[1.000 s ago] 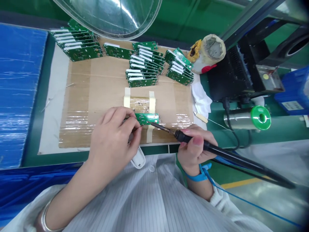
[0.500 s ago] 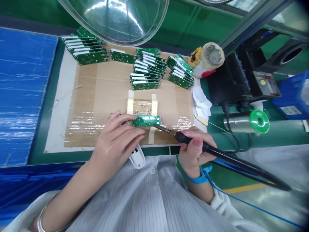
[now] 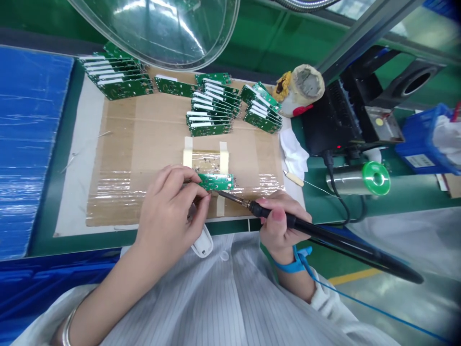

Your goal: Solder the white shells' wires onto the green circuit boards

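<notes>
A small green circuit board [image 3: 218,182] lies on the cardboard, just in front of a taped patch [image 3: 206,162]. My left hand [image 3: 171,204] is at the board's left end, one fingertip against its corner. Thumb and finger are pinched together just below the board; what they hold is too small to make out. My right hand [image 3: 284,223] grips a black soldering iron [image 3: 268,210] like a pen. The iron's tip is at the board's lower edge, close to my left fingertips. Partly hidden under my left hand is a white plastic object [image 3: 203,243].
Rows of green circuit boards [image 3: 211,129] stand at the back of the cardboard [image 3: 151,144]. On the right are a solder spool [image 3: 376,178], a white cloth [image 3: 294,151], a small pale-handled tool [image 3: 294,179] and a black soldering station [image 3: 331,115]. A clear round lens [image 3: 173,36] hangs overhead.
The soldering iron's tip has moved from the board's face to its lower edge. My left fingers have drawn from spread to a pinch. The whole view has shifted slightly.
</notes>
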Motion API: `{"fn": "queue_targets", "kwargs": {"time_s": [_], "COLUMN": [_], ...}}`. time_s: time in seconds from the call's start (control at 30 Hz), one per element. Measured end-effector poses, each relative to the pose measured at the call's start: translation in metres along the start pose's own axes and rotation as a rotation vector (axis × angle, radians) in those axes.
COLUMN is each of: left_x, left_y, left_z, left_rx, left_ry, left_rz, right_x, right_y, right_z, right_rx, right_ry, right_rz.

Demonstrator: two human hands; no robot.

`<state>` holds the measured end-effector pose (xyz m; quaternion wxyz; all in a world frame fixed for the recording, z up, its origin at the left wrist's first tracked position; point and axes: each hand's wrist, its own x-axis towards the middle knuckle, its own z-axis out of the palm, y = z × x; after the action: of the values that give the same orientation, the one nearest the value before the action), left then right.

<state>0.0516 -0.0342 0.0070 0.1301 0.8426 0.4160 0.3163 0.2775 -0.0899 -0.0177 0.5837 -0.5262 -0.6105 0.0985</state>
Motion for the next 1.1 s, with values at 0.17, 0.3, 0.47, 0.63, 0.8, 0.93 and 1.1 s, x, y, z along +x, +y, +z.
{"fn": "queue_targets", "kwargs": {"time_s": [0.17, 0.3, 0.47, 0.63, 0.8, 0.93, 1.1], "left_x": [0.000, 0.001, 0.003, 0.006, 0.005, -0.010, -0.030], "left_y": [0.000, 0.001, 0.004, 0.006, 0.009, 0.009, 0.001], "left_z": [-0.001, -0.001, -0.003, -0.003, -0.006, -0.016, -0.023], "left_rx": [-0.007, -0.003, 0.013, 0.025, 0.078, 0.165, -0.166], "left_ry": [-0.014, -0.026, -0.053, -0.069, -0.088, -0.009, -0.005], "left_rz": [-0.010, -0.029, -0.057, -0.055, -0.050, -0.048, -0.240], "right_x": [0.001, 0.001, 0.004, 0.001, 0.005, 0.013, 0.017], "right_y": [0.001, 0.000, -0.001, 0.000, -0.005, -0.003, 0.003], "right_z": [0.001, 0.002, 0.002, -0.003, -0.003, 0.006, 0.013], "right_rx": [0.029, 0.012, -0.003, 0.003, -0.011, -0.042, -0.074], "right_ry": [-0.015, -0.049, -0.049, -0.014, -0.122, -0.247, -0.312], "right_rz": [-0.026, -0.024, -0.090, 0.007, 0.154, 0.144, 0.060]}}
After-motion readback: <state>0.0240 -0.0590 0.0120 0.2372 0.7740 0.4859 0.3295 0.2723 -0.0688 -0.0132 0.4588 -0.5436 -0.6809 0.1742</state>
